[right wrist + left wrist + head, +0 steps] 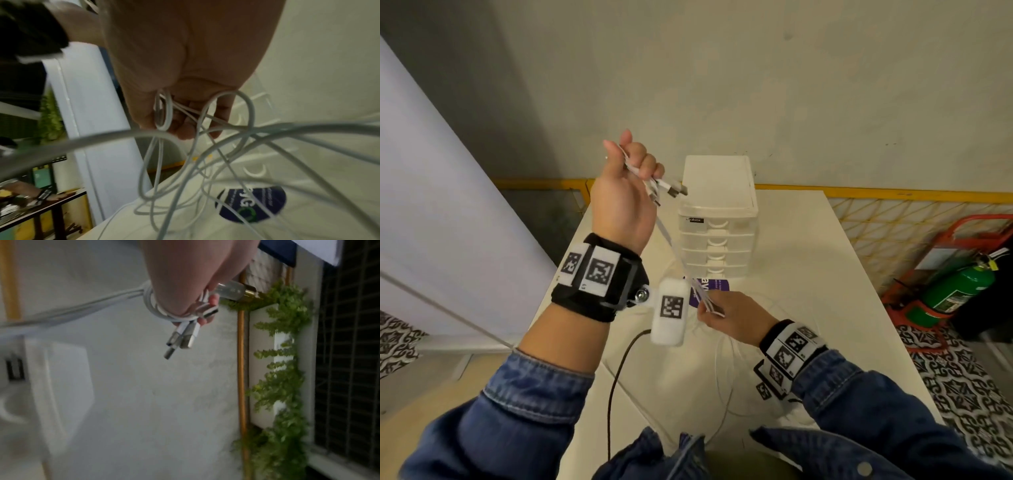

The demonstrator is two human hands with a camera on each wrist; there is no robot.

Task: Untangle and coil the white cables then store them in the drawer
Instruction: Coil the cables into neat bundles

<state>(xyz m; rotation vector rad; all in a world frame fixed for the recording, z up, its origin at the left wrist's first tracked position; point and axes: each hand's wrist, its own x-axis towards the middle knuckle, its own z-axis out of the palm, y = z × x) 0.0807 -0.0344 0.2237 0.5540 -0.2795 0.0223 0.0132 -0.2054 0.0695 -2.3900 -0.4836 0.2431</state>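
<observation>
My left hand (pixel 633 171) is raised above the table and grips a bunch of white cables (pixel 671 236) near their ends; metal USB plugs (pixel 676 190) stick out past the fingers (pixel 207 308). In the left wrist view the plugs (pixel 183 339) hang below the fist with cable looped round it. The strands run taut down to my right hand (pixel 726 318), low over the table, which pinches them. Loose loops (pixel 205 154) hang from its fingers (pixel 185 129) and spread on the table. A white drawer unit (pixel 717 219) stands behind, its drawers closed.
The white table (pixel 825 274) carries a dark purple round sticker (pixel 714 287) in front of the drawer unit. A black cable (pixel 619 377) runs off the near edge. A yellow mesh fence (pixel 911 219) and a green fire extinguisher (pixel 955 291) stand to the right.
</observation>
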